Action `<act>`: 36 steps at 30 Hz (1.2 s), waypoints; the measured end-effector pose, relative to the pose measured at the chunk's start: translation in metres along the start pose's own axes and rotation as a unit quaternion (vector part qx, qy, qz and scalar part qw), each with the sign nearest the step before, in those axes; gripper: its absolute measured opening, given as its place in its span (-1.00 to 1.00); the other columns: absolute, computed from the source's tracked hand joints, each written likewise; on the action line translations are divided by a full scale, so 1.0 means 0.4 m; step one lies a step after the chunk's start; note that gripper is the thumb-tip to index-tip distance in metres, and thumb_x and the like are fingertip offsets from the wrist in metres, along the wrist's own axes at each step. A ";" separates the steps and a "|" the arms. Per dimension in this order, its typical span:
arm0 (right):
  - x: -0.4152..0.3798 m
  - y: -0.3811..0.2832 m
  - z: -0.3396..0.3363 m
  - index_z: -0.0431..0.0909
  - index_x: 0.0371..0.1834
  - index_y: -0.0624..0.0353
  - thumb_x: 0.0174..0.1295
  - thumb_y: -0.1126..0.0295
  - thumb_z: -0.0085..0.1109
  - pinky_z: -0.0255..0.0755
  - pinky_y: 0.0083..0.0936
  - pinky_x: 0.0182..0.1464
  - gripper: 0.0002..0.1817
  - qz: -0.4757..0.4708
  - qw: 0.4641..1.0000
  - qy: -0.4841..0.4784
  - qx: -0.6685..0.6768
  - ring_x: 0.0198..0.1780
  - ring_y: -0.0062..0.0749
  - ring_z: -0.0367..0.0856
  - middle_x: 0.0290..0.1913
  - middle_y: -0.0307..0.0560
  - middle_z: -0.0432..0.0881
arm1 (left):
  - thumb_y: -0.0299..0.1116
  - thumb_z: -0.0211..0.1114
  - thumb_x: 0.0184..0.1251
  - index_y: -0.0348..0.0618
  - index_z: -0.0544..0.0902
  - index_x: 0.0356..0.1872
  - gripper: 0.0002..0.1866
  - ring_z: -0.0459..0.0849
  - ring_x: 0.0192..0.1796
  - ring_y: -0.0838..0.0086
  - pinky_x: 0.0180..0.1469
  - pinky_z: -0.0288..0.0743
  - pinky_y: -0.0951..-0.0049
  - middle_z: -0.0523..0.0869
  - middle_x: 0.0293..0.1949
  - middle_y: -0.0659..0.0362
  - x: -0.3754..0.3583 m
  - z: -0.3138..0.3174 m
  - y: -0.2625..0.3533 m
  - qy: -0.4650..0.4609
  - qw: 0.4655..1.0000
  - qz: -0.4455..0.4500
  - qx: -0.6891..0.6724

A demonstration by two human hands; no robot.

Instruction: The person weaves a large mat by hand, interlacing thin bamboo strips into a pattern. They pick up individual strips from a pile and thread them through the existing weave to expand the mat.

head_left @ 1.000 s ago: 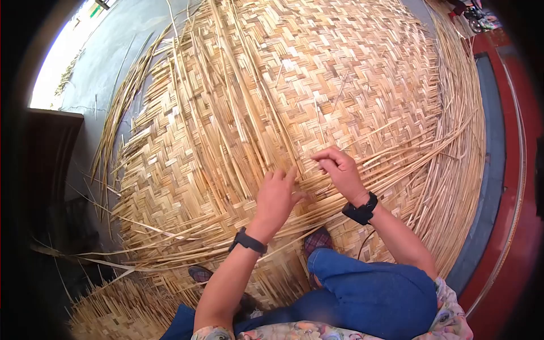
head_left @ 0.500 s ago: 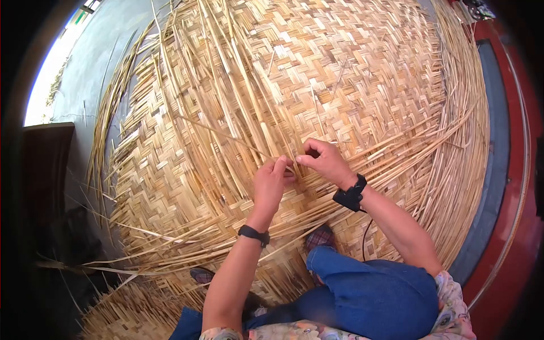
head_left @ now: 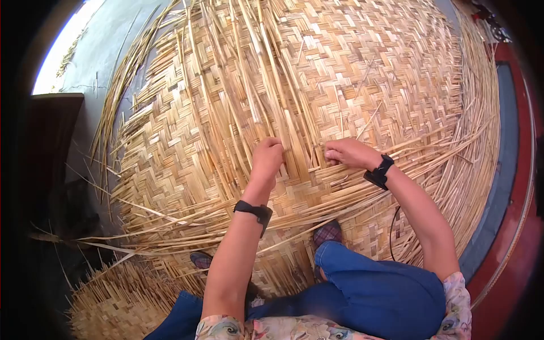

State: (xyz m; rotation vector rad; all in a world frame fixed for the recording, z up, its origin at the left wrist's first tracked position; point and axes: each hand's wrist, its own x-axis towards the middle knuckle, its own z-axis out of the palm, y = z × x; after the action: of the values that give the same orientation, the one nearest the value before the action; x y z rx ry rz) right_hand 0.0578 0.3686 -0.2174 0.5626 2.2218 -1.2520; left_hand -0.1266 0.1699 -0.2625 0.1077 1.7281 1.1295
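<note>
A large herringbone-woven mat (head_left: 362,68) of flat straw-coloured strips lies beneath both my hands. Near its front part my left hand (head_left: 267,161) is closed, knuckles up, beside the long loose strips (head_left: 286,122) that run away from me; what its fingers hold is hidden. To the right, my right hand (head_left: 352,153) is closed with the thumb pressed on the curled fingers, low over the crosswise strips (head_left: 345,180). A thin strip (head_left: 371,122) sticks up from behind the right hand and seems to be in its grip.
Unwoven strip ends (head_left: 476,130) fringe the mat's right side, and more lie along its left edge (head_left: 116,90). A dark brown piece of furniture (head_left: 54,130) stands at left. My shoes (head_left: 327,233) rest on the weave. A red floor band (head_left: 518,209) lies at right.
My hands, together at a thin strip before, have moved apart, the right one going right. The slanting strip left of them is gone, and a thin strip now shows behind the right hand.
</note>
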 end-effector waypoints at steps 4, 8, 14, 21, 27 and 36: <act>0.013 -0.003 -0.001 0.54 -0.13 0.15 0.41 0.34 0.16 0.51 -0.12 -0.10 -0.87 -0.121 0.971 0.146 -0.143 -0.17 0.07 0.67 -0.20 0.01 0.70 | -0.45 0.29 0.34 -0.28 0.58 -0.02 -0.76 0.61 -0.23 0.56 -0.19 0.51 0.51 0.69 -0.22 0.22 -0.086 0.019 0.062 0.007 0.999 -0.033 -0.021; 0.035 -0.042 -0.002 0.53 -0.12 0.20 0.41 0.38 0.16 0.54 -0.25 -0.27 -0.87 0.065 0.966 0.070 0.240 -0.30 -0.23 0.73 -0.26 -0.06 0.67 | -0.46 0.35 0.30 -0.43 0.62 0.04 -0.66 0.73 -0.20 0.48 -0.15 0.58 0.46 0.79 -0.15 0.04 -0.103 -0.008 0.107 -0.113 0.993 -0.043 -0.009; 0.058 -0.042 0.008 0.70 -0.15 0.21 0.34 0.22 0.25 0.59 -0.28 -0.25 -0.74 -0.023 0.995 -0.089 -0.025 -0.30 -0.20 0.75 -0.39 -0.02 0.70 | -0.40 0.42 0.25 -0.50 0.59 0.07 -0.56 0.78 -0.13 0.32 0.00 0.63 0.37 0.80 -0.14 -0.02 -0.091 0.019 0.033 -0.111 0.990 0.039 0.074; 0.037 -0.047 -0.032 0.73 -0.10 -0.09 0.33 0.20 0.22 0.54 -0.23 -0.07 -0.82 -0.013 0.980 -0.129 -0.151 -0.04 -0.06 0.70 -0.12 -0.11 0.76 | -0.34 0.34 0.34 -0.50 0.53 0.15 -0.53 0.76 0.02 0.11 0.15 0.58 0.23 0.76 -0.05 -0.19 -0.071 -0.001 0.042 -0.133 0.966 0.028 0.222; 0.054 -0.003 -0.006 0.70 -0.13 -0.08 0.33 0.27 0.17 0.51 -0.31 -0.12 -0.85 -0.049 0.984 -0.095 -0.146 -0.11 -0.15 0.71 -0.15 -0.16 0.76 | -0.40 0.29 0.38 -0.43 0.47 0.27 -0.51 0.68 0.14 0.29 0.24 0.52 0.31 0.72 0.09 -0.04 -0.076 -0.013 0.045 -0.171 0.981 0.003 0.094; 0.053 0.039 0.001 0.71 -0.16 0.12 0.26 0.23 0.24 0.52 -0.11 -0.12 -0.77 -0.027 0.986 -0.053 -0.159 -0.18 0.07 0.70 -0.27 0.11 0.72 | -0.57 0.24 0.27 -0.32 0.47 0.31 -0.47 0.66 0.18 0.34 0.25 0.49 0.37 0.75 0.05 0.06 -0.068 0.029 -0.042 -0.146 0.988 0.048 -0.034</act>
State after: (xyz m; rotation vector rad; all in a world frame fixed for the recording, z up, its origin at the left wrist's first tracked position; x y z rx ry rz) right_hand 0.0505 0.3780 -0.2407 0.3058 2.2965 -0.9033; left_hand -0.0978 0.1530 -0.2561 0.3016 1.4365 1.1780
